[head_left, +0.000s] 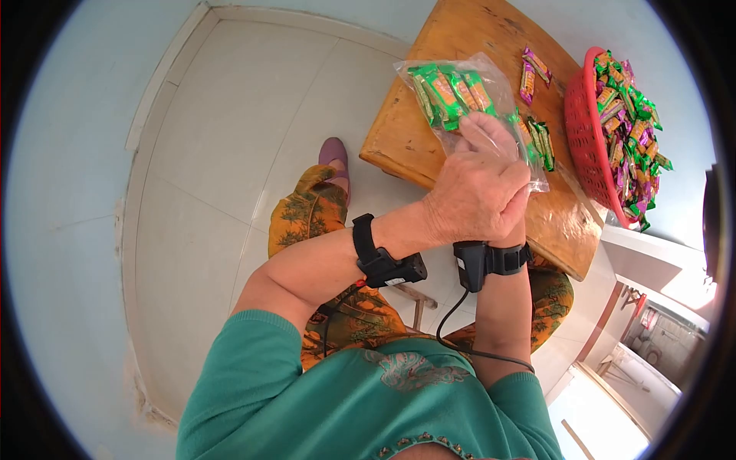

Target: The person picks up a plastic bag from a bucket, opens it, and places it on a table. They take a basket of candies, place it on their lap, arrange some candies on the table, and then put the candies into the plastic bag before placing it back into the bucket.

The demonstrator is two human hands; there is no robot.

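Note:
My left hand [474, 195] is closed at the lower part of a clear plastic bag [502, 88], its fingers curled together. Behind it, my right hand [491, 134] is partly hidden, with its visible fingers bent against the bag. Several green-and-orange wrapped snack bars [452, 92] lie side by side inside the bag. The bag is held over the corner of a wooden table [399, 126]. Just right of the hands, more green packets [543, 146] rest on the table, partly behind the plastic.
A red basket [586, 142] heaped with green and purple packets [632, 138] stands at the table's right side. Two purple packets [527, 82] lie near the table's far part. Black straps with cabled devices are on both wrists. Tiled floor [222, 130] spreads to the left.

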